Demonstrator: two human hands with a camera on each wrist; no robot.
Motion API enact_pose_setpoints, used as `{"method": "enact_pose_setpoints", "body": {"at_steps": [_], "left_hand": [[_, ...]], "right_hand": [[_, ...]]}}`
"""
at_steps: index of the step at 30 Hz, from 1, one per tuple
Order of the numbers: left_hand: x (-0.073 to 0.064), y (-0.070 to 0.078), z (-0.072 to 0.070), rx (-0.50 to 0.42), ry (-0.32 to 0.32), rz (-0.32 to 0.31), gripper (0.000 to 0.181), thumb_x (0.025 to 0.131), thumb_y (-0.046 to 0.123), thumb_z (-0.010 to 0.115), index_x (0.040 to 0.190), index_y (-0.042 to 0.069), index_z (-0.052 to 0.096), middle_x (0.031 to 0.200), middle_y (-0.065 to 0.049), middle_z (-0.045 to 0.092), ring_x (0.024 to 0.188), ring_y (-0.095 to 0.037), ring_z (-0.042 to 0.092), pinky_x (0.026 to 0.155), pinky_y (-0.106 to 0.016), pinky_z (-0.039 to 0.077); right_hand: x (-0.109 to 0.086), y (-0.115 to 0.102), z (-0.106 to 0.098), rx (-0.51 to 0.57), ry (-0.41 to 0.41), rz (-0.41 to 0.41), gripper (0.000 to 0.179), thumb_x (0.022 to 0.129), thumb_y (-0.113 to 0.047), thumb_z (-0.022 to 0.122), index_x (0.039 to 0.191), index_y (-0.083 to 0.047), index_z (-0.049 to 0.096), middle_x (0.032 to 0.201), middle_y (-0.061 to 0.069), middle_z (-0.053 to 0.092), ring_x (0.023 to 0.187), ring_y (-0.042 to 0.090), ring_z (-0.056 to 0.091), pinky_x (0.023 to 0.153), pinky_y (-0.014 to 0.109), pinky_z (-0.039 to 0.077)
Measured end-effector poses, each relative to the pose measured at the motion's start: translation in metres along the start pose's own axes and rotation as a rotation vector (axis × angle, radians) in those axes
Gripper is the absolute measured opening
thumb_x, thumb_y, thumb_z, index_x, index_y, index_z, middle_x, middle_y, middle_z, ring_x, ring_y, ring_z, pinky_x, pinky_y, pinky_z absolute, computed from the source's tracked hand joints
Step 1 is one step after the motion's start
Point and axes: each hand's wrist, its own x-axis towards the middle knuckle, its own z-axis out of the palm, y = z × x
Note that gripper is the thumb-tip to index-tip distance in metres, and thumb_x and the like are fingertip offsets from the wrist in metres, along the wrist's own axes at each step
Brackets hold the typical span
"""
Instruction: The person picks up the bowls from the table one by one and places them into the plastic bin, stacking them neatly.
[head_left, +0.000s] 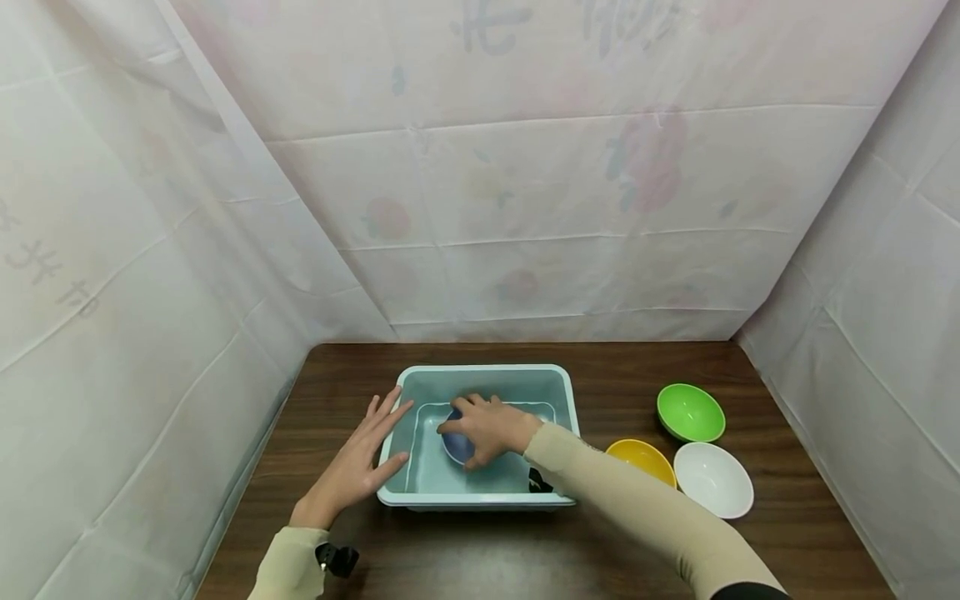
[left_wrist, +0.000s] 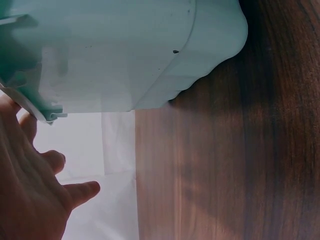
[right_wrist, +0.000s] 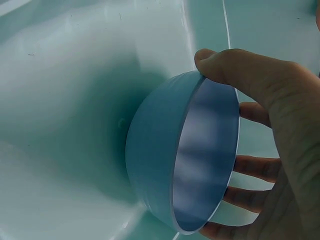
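Inside the light blue-green plastic basin (head_left: 487, 499), a blue bowl (right_wrist: 155, 150) stands low over the floor. My right hand (head_left: 487, 427) reaches down over it; in the right wrist view the thumb (right_wrist: 235, 65) and the fingers grip opposite sides of its rim. The bowl's mouth faces up toward the palm and nothing shows inside it. On the basin's left side, my left hand (head_left: 360, 467) rests at the rim with its fingers spread and straight. From the left wrist view, the fingertips of that left hand (left_wrist: 30, 180) overlap the rim's edge.
Right of the basin, a yellow bowl (head_left: 642, 458), a green bowl (head_left: 691, 412) and a white bowl (head_left: 714, 481) sit on the dark wooden table (head_left: 480, 558). My right forearm partly covers the yellow one. White cloth (head_left: 525, 200) hangs behind and along both sides.
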Motion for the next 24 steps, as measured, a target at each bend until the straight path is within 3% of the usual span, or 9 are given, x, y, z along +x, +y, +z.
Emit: {"method": "enact_pose_setpoints", "body": {"at_steps": [4, 12, 19, 24], "left_hand": [[-0.0002, -0.0006, 0.0003, -0.007, 0.0, 0.002, 0.073, 0.096, 0.023, 0.069, 0.161, 0.016, 0.037, 0.173, -0.008, 0.016, 0.156, -0.051, 0.009, 0.111, -0.082, 0.022], [-0.0012, -0.0014, 0.0016, -0.015, 0.009, 0.003, 0.075, 0.095, 0.02, 0.07, 0.162, 0.02, 0.036, 0.174, -0.007, 0.016, 0.157, -0.05, 0.009, 0.111, -0.082, 0.022], [-0.0006, -0.0018, 0.0012, -0.012, 0.004, -0.014, 0.077, 0.096, 0.022, 0.069, 0.163, 0.027, 0.032, 0.174, -0.005, 0.015, 0.158, -0.048, 0.008, 0.11, -0.082, 0.023], [-0.0015, -0.0023, 0.0017, -0.018, 0.004, -0.014, 0.076, 0.096, 0.023, 0.069, 0.163, 0.026, 0.033, 0.174, -0.005, 0.015, 0.158, -0.047, 0.007, 0.11, -0.082, 0.022]], "right_hand": [[-0.0003, -0.0004, -0.0003, 0.0, -0.001, 0.002, 0.077, 0.085, -0.061, 0.077, 0.153, -0.044, 0.046, 0.157, 0.007, 0.042, 0.141, 0.032, 0.046, 0.099, 0.055, 0.054], [0.0008, -0.0008, 0.0023, -0.035, -0.002, 0.012, 0.078, 0.085, -0.065, 0.074, 0.154, -0.043, 0.045, 0.156, 0.006, 0.044, 0.14, 0.029, 0.048, 0.097, 0.051, 0.055], [0.0008, 0.0007, 0.0001, 0.021, -0.006, 0.032, 0.079, 0.084, -0.063, 0.076, 0.154, -0.039, 0.047, 0.156, 0.007, 0.044, 0.142, 0.031, 0.046, 0.102, 0.054, 0.052], [-0.0012, 0.0026, -0.0013, -0.002, -0.007, 0.035, 0.079, 0.085, -0.067, 0.072, 0.154, -0.04, 0.047, 0.155, 0.006, 0.045, 0.14, 0.029, 0.047, 0.101, 0.049, 0.052]]}}
